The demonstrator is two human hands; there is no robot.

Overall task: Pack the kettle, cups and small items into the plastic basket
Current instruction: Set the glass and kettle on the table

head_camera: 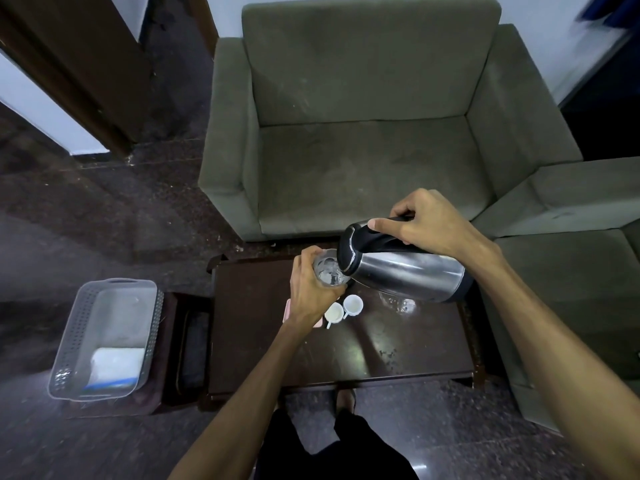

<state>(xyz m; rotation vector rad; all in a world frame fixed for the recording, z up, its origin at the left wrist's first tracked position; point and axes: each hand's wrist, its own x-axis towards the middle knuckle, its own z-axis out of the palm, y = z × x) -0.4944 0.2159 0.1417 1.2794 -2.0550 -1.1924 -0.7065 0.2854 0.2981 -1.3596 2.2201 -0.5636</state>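
Observation:
A steel kettle (408,275) with a black lid and handle is tipped on its side above the dark table (346,348), spout to the left. My right hand (429,223) grips its handle. The spout meets the mouth of a clear glass (329,271), which my left hand (308,289) holds above the table. Two small white cups (344,308) stand side by side on the table just below my left hand. A pink flat item (287,311) shows partly under my left wrist. The grey plastic basket (86,306) sits to the left on a low stool, holding a white folded item (116,367).
A second clear glass (398,303) lies on the table under the kettle. A green armchair (363,133) stands right behind the table, and another sofa (571,271) is on the right. A dark low stool (187,344) sits between basket and table. My legs are at the table's near edge.

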